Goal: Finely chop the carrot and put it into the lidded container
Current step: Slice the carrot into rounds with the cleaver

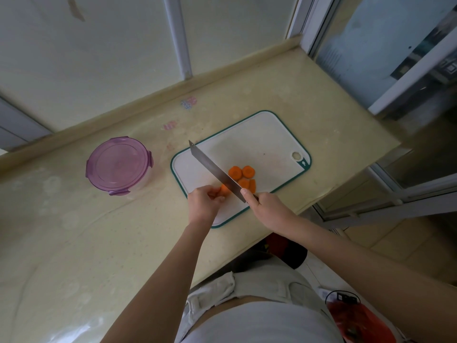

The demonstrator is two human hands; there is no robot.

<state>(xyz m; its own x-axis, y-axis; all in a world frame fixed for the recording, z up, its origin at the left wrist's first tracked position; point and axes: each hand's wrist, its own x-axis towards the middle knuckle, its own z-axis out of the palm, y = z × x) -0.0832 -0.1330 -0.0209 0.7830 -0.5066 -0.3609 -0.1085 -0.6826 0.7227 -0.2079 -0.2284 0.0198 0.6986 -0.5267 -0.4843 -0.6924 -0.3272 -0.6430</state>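
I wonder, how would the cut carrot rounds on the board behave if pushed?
The carrot rounds lie flat on the cutting board, so they should probably slide rather than roll. They look thick and stiff, unlikely to bend.

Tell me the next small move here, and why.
Probably bring the knife down through the carrot piece that the left hand holds on the cutting board: the right hand has the blade poised at it, and only coarse rounds lie cut.
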